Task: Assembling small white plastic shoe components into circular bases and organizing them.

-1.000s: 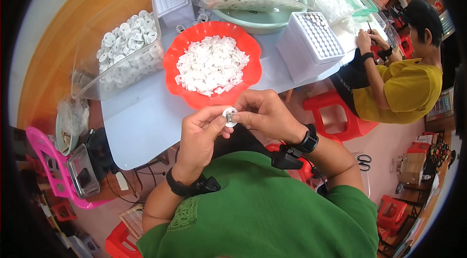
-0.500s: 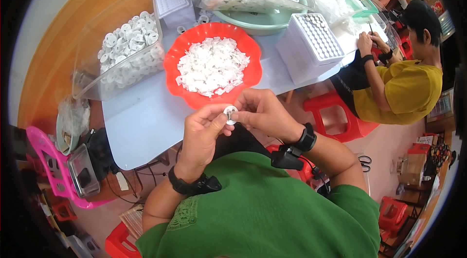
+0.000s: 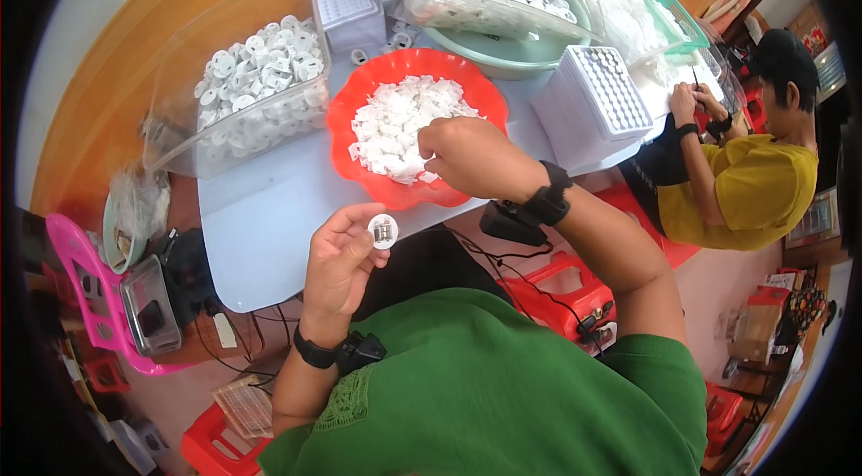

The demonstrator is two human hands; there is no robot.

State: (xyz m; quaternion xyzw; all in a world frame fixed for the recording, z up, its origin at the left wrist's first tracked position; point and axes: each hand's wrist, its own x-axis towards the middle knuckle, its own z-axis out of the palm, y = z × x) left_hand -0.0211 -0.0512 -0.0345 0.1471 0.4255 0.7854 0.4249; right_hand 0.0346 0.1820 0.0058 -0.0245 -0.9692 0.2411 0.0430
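Left hand (image 3: 338, 268) pinches a white disc (image 3: 383, 231) with metallic insert, thumb to forefinger, near the edge of the worktop (image 3: 256, 229). Right hand (image 3: 474, 159) over the scalloped red bowl (image 3: 487, 92), fingers curled toward small white pieces (image 3: 395, 121); grip hidden, cannot tell. Further out: clear bin (image 3: 184, 153) of white parts (image 3: 262, 65), left; white tray stack (image 3: 579, 108), right.

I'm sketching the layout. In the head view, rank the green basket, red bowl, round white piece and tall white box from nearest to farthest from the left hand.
1. Round white piece, held in the left hand.
2. Red bowl, ahead, slightly right.
3. Tall white box, right of the bowl.
4. Green basket, upper right, past the box.
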